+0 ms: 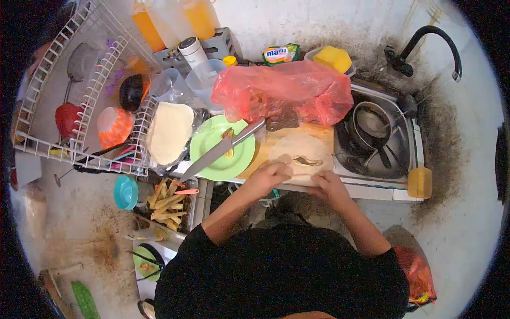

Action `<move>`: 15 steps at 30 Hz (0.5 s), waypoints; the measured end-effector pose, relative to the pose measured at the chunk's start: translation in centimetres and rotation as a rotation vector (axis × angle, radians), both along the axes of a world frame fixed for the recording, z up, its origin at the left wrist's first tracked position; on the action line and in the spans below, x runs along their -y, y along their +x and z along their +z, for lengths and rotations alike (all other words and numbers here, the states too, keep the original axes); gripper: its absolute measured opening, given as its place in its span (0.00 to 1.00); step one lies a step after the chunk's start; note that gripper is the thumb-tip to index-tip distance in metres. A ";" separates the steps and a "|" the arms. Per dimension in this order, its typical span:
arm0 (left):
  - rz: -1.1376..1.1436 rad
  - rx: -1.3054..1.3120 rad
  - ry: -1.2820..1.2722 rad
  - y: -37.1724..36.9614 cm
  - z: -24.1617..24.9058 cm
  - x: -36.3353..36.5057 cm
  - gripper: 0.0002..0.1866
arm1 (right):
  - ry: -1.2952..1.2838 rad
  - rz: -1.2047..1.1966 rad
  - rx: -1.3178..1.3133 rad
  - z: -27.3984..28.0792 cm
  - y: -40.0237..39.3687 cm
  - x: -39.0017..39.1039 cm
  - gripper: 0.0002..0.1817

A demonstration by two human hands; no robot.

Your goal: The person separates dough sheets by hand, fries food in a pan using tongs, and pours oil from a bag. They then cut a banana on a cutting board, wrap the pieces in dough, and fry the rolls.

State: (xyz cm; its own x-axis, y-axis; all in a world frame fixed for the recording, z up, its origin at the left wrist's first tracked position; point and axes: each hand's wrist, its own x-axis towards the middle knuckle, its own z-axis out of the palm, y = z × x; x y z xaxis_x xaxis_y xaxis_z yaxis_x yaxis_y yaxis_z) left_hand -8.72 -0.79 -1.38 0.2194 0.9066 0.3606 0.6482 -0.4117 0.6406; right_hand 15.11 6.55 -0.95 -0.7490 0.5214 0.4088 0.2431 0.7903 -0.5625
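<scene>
One wrapper (300, 154), round and pale, is laid on one board (265, 151); one strip of filling (307, 161) is seen on it. One green plate (222, 149) sits just left of the board, with one knife (220, 150) laid across it, blade pointing down-left. One stack of wrappers (169, 133) in clear plastic is placed left of the plate. One red bag (281, 91) lies behind the board, touching its far edge. One tray of cut strips (167, 206) is seen lower left, one teal lid (125, 192) beside it. Two orange bottles (147, 27) are stood at the back, next to a wire rack (79, 106). One sink (393, 154) is at the right, with one pan (372, 125) in it and one tap (433, 40) above. One yellow sponge (333, 57) and one "mama" packet (280, 53) are kept at the back of the table (255, 26).

The left hand (267, 177) is curled, not fully closed, fingers pressed on the near-left edge of the wrapper. The right hand (328, 186) is likewise partly curled, fingertips set on the near-right edge. Nothing is gripped outright; the wrapper is only pinched at its rim by both hands. Whether the edge is lifted cannot be told.
</scene>
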 end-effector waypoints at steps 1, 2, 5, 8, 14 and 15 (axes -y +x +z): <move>0.005 0.084 -0.178 -0.1 0.3 -0.3 0.10 | -0.040 -0.035 0.045 -0.1 0.0 0.1 0.10; 0.008 0.167 -0.357 -0.3 0.7 -0.6 0.11 | -0.080 -0.070 0.092 -0.4 0.2 0.3 0.11; 0.126 0.321 -0.576 -0.2 2.0 -0.7 0.14 | -0.468 -0.188 0.282 -0.3 0.3 0.1 0.12; -0.023 -0.075 -0.028 -2.2 0.4 -0.9 0.16 | -0.307 -0.172 0.263 -1.9 1.1 0.3 0.16; -0.229 -0.291 0.244 -3.2 -0.6 -0.8 0.12 | -0.192 -0.210 0.108 -1.3 1.0 1.2 0.10; -0.224 -0.299 0.244 -3.2 -0.5 -0.8 0.12 | -0.229 -0.224 0.074 -1.4 0.9 1.2 0.14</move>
